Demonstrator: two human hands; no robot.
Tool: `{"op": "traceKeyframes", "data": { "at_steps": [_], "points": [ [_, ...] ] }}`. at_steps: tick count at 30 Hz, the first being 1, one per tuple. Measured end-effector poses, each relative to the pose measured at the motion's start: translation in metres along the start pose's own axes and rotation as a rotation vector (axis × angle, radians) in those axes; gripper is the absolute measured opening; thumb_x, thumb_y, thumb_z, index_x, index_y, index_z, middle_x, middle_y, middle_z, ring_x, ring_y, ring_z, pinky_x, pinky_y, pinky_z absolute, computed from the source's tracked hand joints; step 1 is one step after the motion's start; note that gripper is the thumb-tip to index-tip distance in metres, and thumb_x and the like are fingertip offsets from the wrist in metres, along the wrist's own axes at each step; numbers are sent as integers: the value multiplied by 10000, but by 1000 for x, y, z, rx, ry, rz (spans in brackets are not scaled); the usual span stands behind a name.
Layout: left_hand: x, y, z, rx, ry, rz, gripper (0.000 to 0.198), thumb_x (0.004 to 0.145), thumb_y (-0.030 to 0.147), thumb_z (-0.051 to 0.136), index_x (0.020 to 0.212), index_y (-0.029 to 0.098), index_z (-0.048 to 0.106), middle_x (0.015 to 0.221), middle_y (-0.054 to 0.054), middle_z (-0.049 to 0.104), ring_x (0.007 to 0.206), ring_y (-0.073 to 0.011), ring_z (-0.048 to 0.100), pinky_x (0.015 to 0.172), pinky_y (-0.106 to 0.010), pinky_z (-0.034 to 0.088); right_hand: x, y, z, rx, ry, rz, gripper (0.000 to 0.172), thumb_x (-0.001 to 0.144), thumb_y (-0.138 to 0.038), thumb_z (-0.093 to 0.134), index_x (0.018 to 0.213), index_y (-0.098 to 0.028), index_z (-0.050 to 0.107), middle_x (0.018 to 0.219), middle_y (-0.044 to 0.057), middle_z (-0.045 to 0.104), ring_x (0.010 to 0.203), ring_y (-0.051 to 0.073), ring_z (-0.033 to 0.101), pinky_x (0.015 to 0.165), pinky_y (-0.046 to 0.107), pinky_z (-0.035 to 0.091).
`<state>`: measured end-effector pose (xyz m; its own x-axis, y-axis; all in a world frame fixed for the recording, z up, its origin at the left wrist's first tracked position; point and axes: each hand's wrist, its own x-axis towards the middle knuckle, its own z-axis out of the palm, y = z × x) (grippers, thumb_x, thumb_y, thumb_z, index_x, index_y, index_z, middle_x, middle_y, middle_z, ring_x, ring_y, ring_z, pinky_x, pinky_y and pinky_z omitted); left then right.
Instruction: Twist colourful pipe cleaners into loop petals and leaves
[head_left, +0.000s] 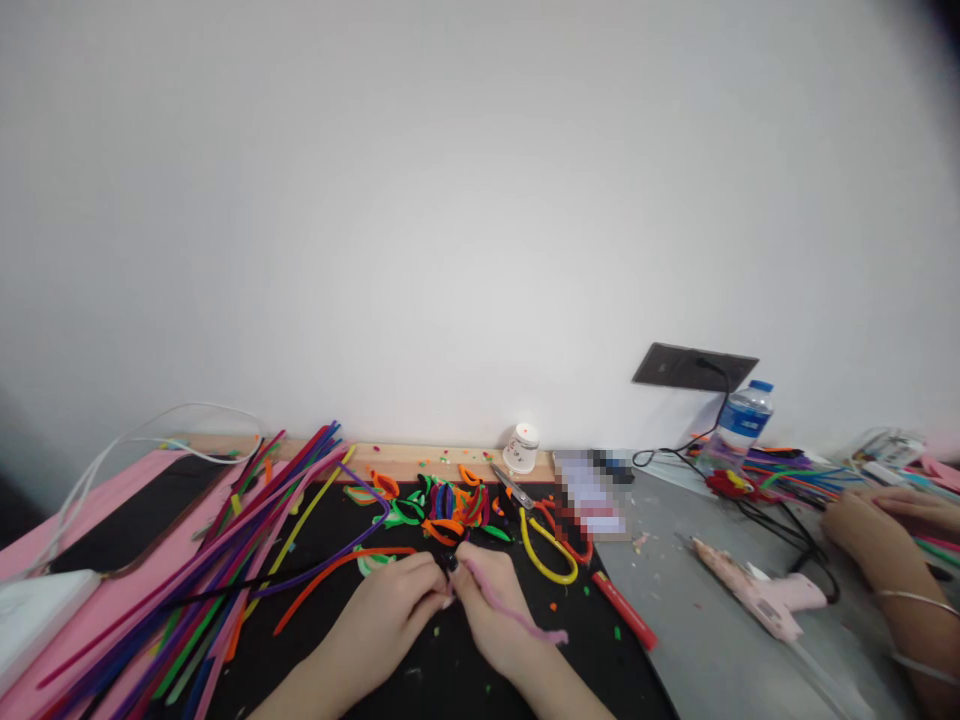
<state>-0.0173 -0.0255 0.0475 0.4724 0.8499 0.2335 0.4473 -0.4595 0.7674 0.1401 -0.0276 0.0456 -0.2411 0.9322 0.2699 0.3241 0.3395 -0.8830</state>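
A pink fuzzy stem point(514, 612) runs from between my fingertips over the back of my right hand point(491, 605), which is closed on it in a pinch. My left hand point(397, 605) meets it at the fingertips, its fingers closed too; what they grip is hidden. Just beyond both hands lies a cluster of bent loops point(442, 505) in orange, green, purple and red on the black mat point(420, 680). An orange stem point(322, 590) and a purple stem point(352, 545) lie left of my hands. Yellow-handled scissors point(544, 545) rest to the right.
Many coloured stems point(217, 580) lie left, beside a black phone point(142, 510). A paper cup point(521, 448) stands by the wall. Rightward are a red tool point(624, 610), a pink glue gun point(765, 595), a bottle point(742, 420) and another person's hands point(870, 530).
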Motion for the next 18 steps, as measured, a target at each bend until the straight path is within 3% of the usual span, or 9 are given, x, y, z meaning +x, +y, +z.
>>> {"op": "traceKeyframes", "data": {
  "at_steps": [3,5,10,18],
  "points": [
    [3,2,2,-257,108,-131,119,771,249,528,718,197,621,700,2,592,579,-138,545,564,-219,403,3,5,0,180,193,65,353,842,-346,462,525,-197,422,542,-35,362,514,121,341,501,242,264],
    [5,2,5,-451,157,-215,85,735,258,576,756,187,619,711,8,601,510,-112,523,514,-210,402,4,8,1,327,233,112,382,820,-415,485,514,-195,418,536,-44,337,484,109,304,476,238,252],
    [7,-1,13,-712,279,-349,174,691,324,640,754,163,620,535,42,561,436,-95,478,446,-192,365,2,5,7,483,153,209,391,792,-495,508,568,-178,459,510,-58,339,456,85,269,442,222,206],
    [6,-2,13,-797,344,-384,221,722,372,620,696,153,612,455,58,508,421,-79,405,444,-180,314,1,-3,13,526,70,242,386,798,-523,486,620,-181,472,519,-52,371,458,83,263,445,226,190]
  ]
}}
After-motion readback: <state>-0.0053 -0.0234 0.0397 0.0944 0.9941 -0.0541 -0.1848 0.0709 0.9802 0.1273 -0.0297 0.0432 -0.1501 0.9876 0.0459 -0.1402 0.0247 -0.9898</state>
